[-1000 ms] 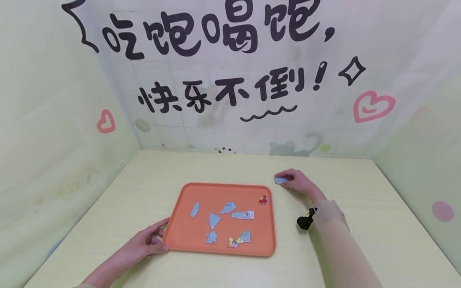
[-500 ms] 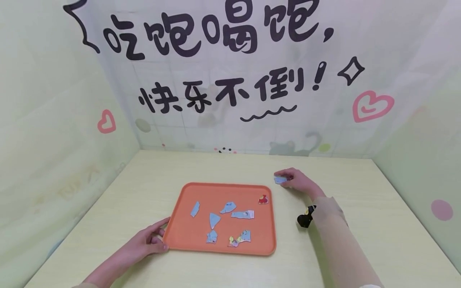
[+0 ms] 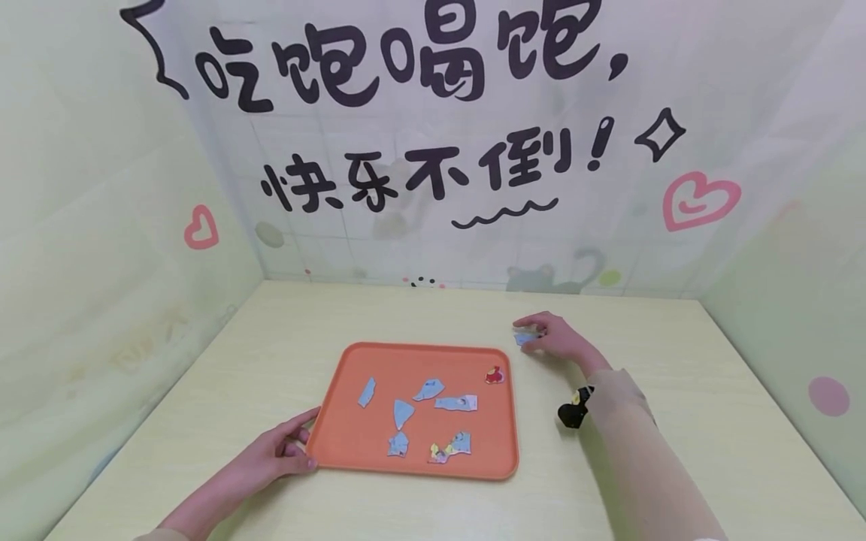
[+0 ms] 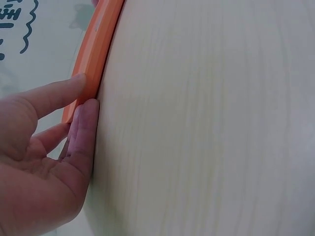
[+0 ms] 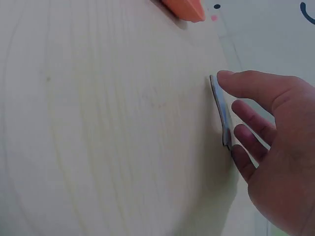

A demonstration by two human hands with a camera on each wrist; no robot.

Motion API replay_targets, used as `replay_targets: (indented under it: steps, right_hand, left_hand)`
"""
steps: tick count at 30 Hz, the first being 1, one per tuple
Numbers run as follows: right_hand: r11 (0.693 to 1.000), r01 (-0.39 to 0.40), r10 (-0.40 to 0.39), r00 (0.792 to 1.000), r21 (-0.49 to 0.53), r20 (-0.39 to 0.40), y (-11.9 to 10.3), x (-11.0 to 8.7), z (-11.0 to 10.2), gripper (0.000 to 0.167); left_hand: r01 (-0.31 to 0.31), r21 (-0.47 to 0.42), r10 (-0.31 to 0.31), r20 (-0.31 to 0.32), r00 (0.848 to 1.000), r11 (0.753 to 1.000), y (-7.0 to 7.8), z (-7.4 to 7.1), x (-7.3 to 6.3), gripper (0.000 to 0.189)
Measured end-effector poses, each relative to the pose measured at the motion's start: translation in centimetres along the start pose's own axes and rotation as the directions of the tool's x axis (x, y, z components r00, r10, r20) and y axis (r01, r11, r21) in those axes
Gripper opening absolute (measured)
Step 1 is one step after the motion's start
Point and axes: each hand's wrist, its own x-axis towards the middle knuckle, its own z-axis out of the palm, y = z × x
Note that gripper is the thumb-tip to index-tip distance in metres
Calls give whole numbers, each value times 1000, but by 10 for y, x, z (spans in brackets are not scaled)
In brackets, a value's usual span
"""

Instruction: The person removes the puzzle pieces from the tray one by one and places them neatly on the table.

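Note:
In the head view, my left hand (image 3: 280, 451) holds the near left corner of an orange tray (image 3: 365, 462). The left wrist view shows the thumb on the tray's rim and the fingers against its side. Past the tray's far right corner, my right hand (image 3: 558, 338) hovers round a light-blue jigsaw-like piece (image 3: 523, 340) lying on the table. Its fingers are spread and loosely bent; in the right wrist view the thumb is at one end of the thin piece (image 5: 220, 110), fingertips close beside it. Whether they touch it is hard to tell.
On the tray lie several irregular pieces: a light-blue triangular one (image 3: 402, 413), a blue-and-pink strip (image 3: 456, 403), a red one (image 3: 495, 375) and a yellow-and-blue one (image 3: 449, 449). A black object (image 3: 573, 409) sits at the right wrist. Printed cloth walls (image 3: 379, 255) enclose the table.
The right hand's fingers have spread slightly apart around the blue piece, which stays about where it was. The left hand and the tray look unchanged.

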Motion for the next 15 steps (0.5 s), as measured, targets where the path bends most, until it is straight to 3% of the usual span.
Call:
replay_targets:
  steps: [15]
  right_hand:
    - [979,190,-189,982,-76,20,-56,-8,7,44]
  left_hand:
    - [-7,5,7,-5,1000,1000,-2,0,1,91]
